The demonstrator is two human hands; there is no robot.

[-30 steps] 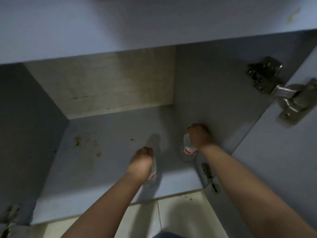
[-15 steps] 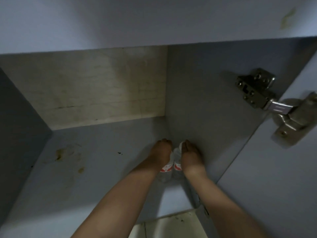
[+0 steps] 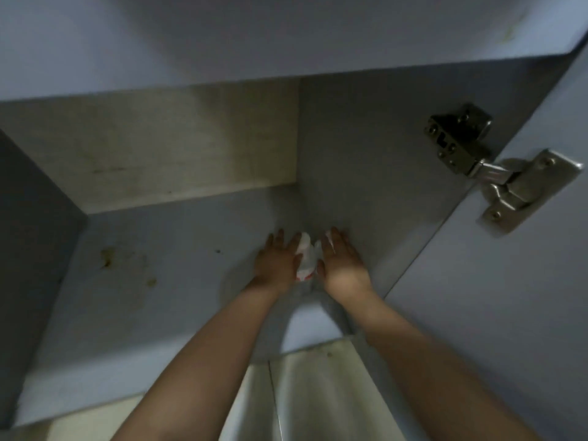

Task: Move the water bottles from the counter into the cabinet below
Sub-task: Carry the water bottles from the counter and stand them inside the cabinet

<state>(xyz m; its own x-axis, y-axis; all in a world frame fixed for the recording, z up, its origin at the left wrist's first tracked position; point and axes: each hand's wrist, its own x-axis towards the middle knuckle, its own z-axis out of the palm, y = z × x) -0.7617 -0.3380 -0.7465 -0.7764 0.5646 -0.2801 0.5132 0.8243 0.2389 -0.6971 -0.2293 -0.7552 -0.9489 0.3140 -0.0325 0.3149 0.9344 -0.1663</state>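
While both arms reach into the cabinet, the water bottles stand on its floor by the right wall — left hand and right hand flank them, fingers straight, grip apart.

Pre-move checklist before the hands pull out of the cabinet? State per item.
1. Clear plastic water bottles with red-and-white labels inside the cabinet, on the grey cabinet floor: ok.
2. Bottles tucked near the right grey side wall: ok.
3. Left hand released, fingers straight alongside the bottles: ok.
4. Right hand released, fingers straight: ok.
5. Bottles upright and stable: cannot tell, the hands cover most of them.
6. Bottle count: cannot tell, only a sliver shows between the hands.
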